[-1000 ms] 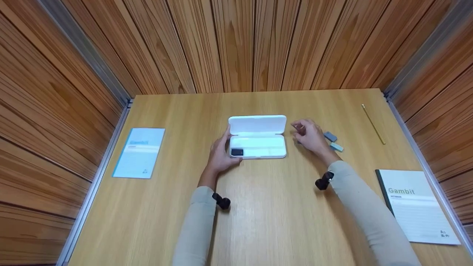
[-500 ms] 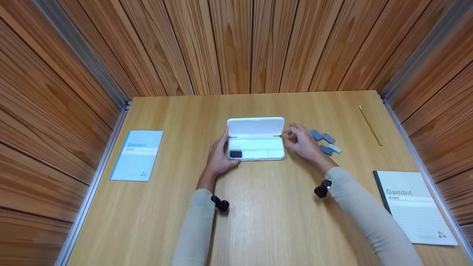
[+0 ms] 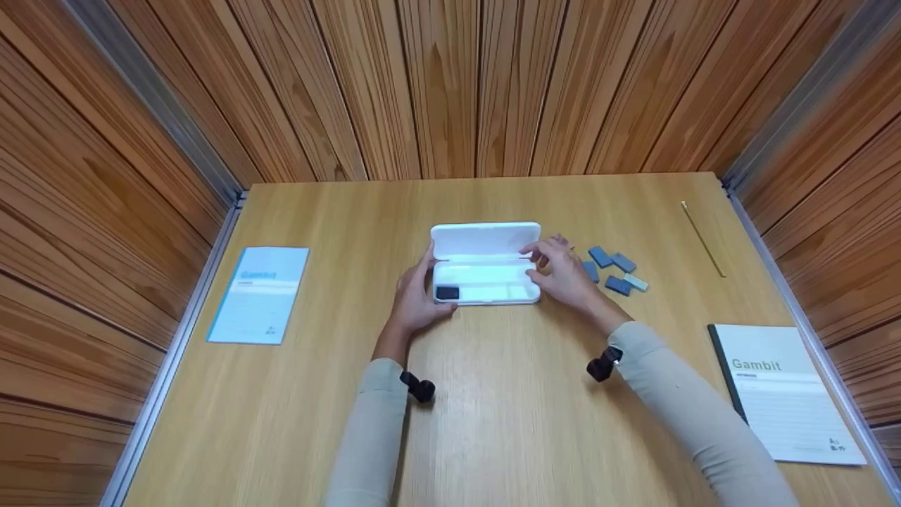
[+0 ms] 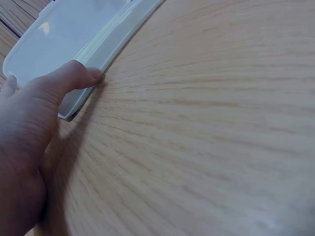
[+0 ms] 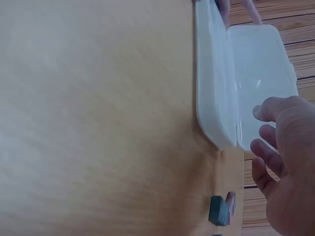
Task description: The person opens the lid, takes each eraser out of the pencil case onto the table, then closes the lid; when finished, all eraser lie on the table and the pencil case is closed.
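Note:
A white pencil case [image 3: 486,271] lies with its lid [image 3: 486,241] raised. Inside its tray, at the front left corner, sits a small black block [image 3: 447,292]. My left hand [image 3: 417,299] grips the case's left end; in the left wrist view its thumb [image 4: 74,78] lies along the front edge. Over the right end of the case is my right hand [image 3: 563,274], fingers loosely bent. The right wrist view shows nothing between its thumb [image 5: 275,108] and fingers.
Several small blue blocks [image 3: 618,285] and a pale green one [image 3: 636,282] lie right of the right hand. Beyond them is a pencil [image 3: 702,238]. One notebook [image 3: 259,296] lies at the left, another notebook [image 3: 788,394] at the right. Wooden walls [image 3: 450,91] enclose the table.
My right hand has moved left from beside the blocks to the right end of the pencil case, uncovering more blue blocks. My left hand keeps its grip on the case.

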`<state>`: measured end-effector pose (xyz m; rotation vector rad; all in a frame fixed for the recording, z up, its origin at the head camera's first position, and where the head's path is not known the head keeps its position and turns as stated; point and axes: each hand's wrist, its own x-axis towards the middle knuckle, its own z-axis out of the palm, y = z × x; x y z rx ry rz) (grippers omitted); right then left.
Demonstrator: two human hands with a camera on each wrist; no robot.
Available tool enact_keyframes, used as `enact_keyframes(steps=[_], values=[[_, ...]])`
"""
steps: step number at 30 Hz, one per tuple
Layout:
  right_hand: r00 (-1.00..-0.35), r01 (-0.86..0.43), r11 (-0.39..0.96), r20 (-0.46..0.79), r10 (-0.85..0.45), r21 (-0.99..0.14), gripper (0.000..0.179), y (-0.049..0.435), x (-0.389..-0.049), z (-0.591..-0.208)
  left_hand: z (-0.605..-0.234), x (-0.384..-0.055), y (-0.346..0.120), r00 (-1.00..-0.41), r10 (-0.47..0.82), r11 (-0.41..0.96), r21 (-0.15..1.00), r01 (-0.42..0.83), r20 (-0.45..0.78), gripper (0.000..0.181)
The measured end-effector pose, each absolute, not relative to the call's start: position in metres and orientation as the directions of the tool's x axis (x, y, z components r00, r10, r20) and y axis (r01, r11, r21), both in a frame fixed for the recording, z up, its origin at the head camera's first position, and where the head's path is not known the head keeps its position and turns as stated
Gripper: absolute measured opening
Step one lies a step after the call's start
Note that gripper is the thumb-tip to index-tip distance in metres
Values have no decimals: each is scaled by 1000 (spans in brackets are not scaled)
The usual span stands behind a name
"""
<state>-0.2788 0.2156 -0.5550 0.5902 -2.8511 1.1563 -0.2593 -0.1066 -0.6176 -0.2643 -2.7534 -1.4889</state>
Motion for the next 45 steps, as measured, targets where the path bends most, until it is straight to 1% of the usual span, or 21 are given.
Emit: enact_keyframes(steps=[5, 11, 18, 21, 29, 36, 45], values=[[-928, -345, 629, 153, -339, -697, 37, 203, -274, -555, -618, -258, -106, -989, 136, 540, 833, 124, 58, 128], [-927, -323, 601, 117, -355, -731, 36, 186, -268, -556, -619, -257, -107, -990, 134, 531, 840, 113, 48, 129], [-904, -358, 550, 132, -407, -755, 36, 166, -266, -556, -616, -256, -109, -994, 109, 516, 855, 49, -9, 127], [-899, -361, 535, 134, -416, -764, 36, 157, -266, -555, -616, -257, -110, -994, 110, 512, 858, 41, -18, 127], [-895, -355, 535, 114, -430, -767, 33, 136, -264, -561, -621, -260, -114, -984, 168, 504, 852, 141, 63, 129], [-894, -317, 529, 62, -443, -787, 35, 125, -264, -570, -621, -260, -114, -984, 170, 508, 850, 138, 59, 129], [-904, -294, 522, 56, -423, -801, 32, 123, -266, -576, -617, -261, -114, -982, 180, 494, 858, 138, 54, 128]])
